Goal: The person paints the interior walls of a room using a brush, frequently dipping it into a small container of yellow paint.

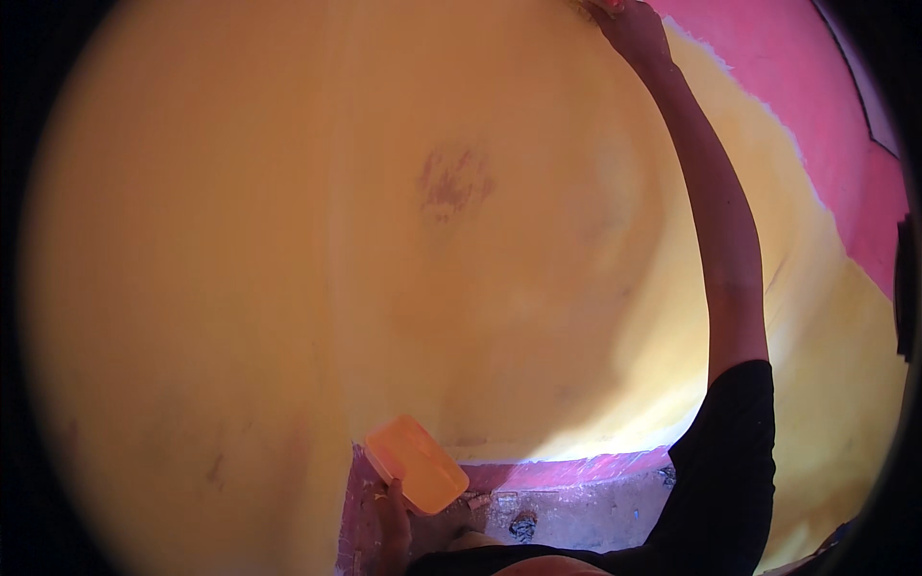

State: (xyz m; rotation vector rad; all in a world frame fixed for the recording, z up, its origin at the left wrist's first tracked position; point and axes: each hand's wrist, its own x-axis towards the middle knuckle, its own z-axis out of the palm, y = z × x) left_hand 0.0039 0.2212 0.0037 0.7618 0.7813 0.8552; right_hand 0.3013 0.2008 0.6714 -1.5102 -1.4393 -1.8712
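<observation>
My left hand (395,523) is low in the view, closed on the lower edge of an orange rectangular plastic container (418,468), which is tilted. Its thumb lies against the container's side. What the container holds, if anything, I cannot make out. My right arm stretches up along the right side, and my right hand (629,29) is against the yellow wall (384,307) at the top edge of the picture. Its fingers are bent and partly cut off by the frame. A small yellowish thing (580,9) shows at the fingertips, too little of it to name.
The yellow wall carries a dark purplish patch (454,180) and fainter smudges. A pink painted area (797,72) with a ragged edge lies at upper right. Below, a purple band (576,471) runs along the wall's foot, above a rough, stained floor (595,514) with a small dark lump (522,524).
</observation>
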